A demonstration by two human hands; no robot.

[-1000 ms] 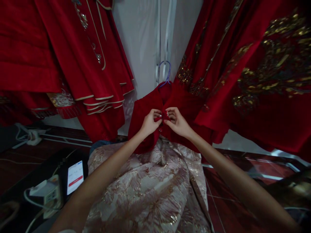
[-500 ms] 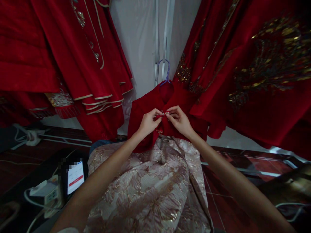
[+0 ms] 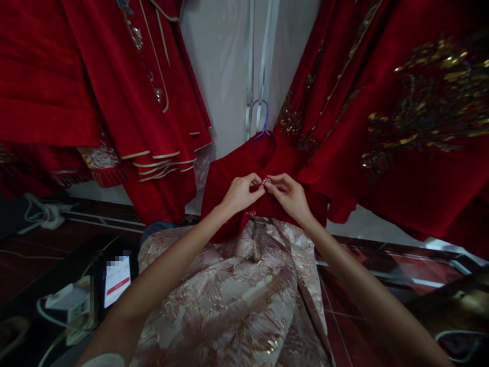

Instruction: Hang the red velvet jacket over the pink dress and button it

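Observation:
A short red jacket (image 3: 229, 176) hangs in front of me on a purple hanger (image 3: 266, 116). At its front opening, my left hand (image 3: 241, 194) and my right hand (image 3: 290, 198) meet, thumbs and forefingers pinched on a small ornate clasp (image 3: 266, 181). Each hand grips one side of it; the fingertips hide whether its halves are joined. Just below, a similar clasp (image 3: 251, 213) lies on the jacket front. Beneath the jacket spreads a pale pink-and-gold brocade cloth (image 3: 229, 290).
Red garments with trim (image 3: 133, 102) hang at left, and red garments with gold embroidery (image 3: 439, 102) at right. Lower left, a lit phone (image 3: 117, 280) lies beside a white power strip (image 3: 78, 311) with cables. White metal poles (image 3: 250, 61) stand behind the hanger.
Both hands have shifted slightly right and drawn closer together at the clasp, still pinching. The whole view has moved a little as well.

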